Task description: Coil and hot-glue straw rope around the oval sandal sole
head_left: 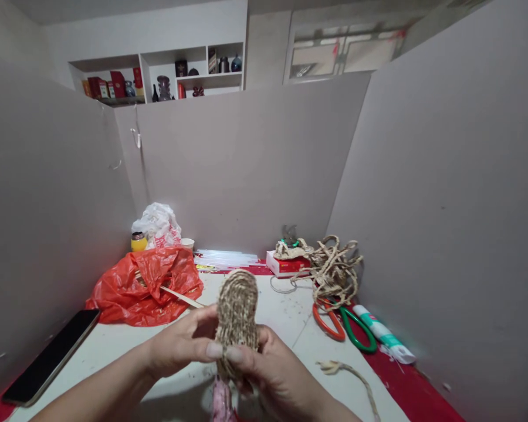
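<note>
Both hands hold a woven straw piece (237, 308), an upright oval of coiled braid, above the near edge of the white table (286, 310). My left hand (182, 343) grips its left side, thumb across the front. On the right side, my right hand (270, 372) pinches it with a finger over the front. Something pink (222, 401) hangs below the piece, between my wrists. A loose braid end (349, 378) lies on the table just right of my right hand.
A red plastic bag (147, 284) with a wooden stick, a white bag (158, 225) and a yellow jar (138, 241) sit at the back left. A phone (53, 354) lies at left. A tangle of braid (334, 266), scissors (345, 325) and a tube (385, 340) are at right. Grey partition walls enclose the table.
</note>
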`<state>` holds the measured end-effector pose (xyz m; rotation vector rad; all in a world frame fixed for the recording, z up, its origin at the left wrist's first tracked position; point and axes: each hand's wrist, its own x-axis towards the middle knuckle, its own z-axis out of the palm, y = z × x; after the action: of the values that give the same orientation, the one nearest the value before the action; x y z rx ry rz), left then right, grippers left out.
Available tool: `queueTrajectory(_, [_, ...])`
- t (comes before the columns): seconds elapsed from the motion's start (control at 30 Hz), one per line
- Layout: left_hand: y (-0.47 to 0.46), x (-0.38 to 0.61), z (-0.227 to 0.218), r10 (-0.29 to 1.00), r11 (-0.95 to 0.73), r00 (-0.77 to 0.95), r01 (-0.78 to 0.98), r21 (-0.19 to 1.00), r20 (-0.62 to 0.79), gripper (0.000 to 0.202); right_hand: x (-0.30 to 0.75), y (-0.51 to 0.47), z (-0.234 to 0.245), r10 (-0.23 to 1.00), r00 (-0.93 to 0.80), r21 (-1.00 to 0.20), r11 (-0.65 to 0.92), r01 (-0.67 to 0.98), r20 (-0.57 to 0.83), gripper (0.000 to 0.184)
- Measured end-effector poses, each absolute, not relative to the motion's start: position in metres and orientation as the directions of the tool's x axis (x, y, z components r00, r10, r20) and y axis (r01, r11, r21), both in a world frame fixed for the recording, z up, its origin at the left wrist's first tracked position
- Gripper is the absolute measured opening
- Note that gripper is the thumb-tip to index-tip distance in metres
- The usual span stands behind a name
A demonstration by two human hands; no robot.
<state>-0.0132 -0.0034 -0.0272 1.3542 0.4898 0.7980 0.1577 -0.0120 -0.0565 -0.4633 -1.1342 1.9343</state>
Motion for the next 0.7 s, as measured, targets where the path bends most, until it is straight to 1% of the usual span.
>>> queueTrajectory(0.03, [-0.004, -0.012, -0.027, 0.783, -0.016, 0.6, -0.249, 0.968, 0.167, 0.062, 0.158, -0.012, -0.056, 0.836, -0.539, -0.85, -0.206, -0.485, 0.105, 0.027])
queueTrajectory(0.1, [-0.004, -0.01, -0.025, 0.867, -0.101, 0.446, -0.281, 0.954, 0.224, 0.047, 0.159, -0.011, -0.054, 0.892, -0.435, -0.854, -0.127, -0.504, 0.123, 0.025])
queueTrajectory(0.17, [-0.005, -0.009, -0.023, 0.93, -0.167, 0.286, -0.233, 0.958, 0.232, 0.028, 0.159, -0.01, -0.052, 0.924, -0.357, -0.867, -0.063, -0.495, 0.137, 0.025])
queueTrajectory(0.23, [-0.007, -0.01, -0.021, 0.957, -0.192, 0.192, -0.149, 0.97, 0.218, 0.017, 0.159, -0.009, -0.051, 0.941, -0.301, -0.882, -0.005, -0.471, 0.155, 0.025])
queueTrajectory(0.3, [-0.01, -0.009, -0.021, 0.96, -0.19, 0.188, -0.105, 0.976, 0.207, 0.016, 0.159, -0.008, -0.052, 0.95, -0.262, -0.897, 0.04, -0.439, 0.17, 0.024])
queueTrajectory(0.37, [-0.013, -0.007, -0.023, 0.953, -0.189, 0.219, -0.111, 0.976, 0.209, 0.018, 0.159, -0.008, -0.053, 0.958, -0.233, -0.912, 0.061, -0.406, 0.167, 0.024])
queueTrajectory(0.5, [-0.017, -0.003, -0.027, 0.944, -0.21, 0.231, -0.137, 0.968, 0.237, 0.018, 0.16, -0.008, -0.055, 0.969, -0.214, -0.916, 0.032, -0.4, 0.127, 0.022])
queueTrajectory(0.7, [-0.016, 0.0, -0.028, 0.946, -0.138, 0.254, -0.246, 0.959, 0.201, 0.021, 0.159, -0.009, -0.054, 0.981, -0.169, -0.923, 0.028, -0.383, 0.1, 0.018])
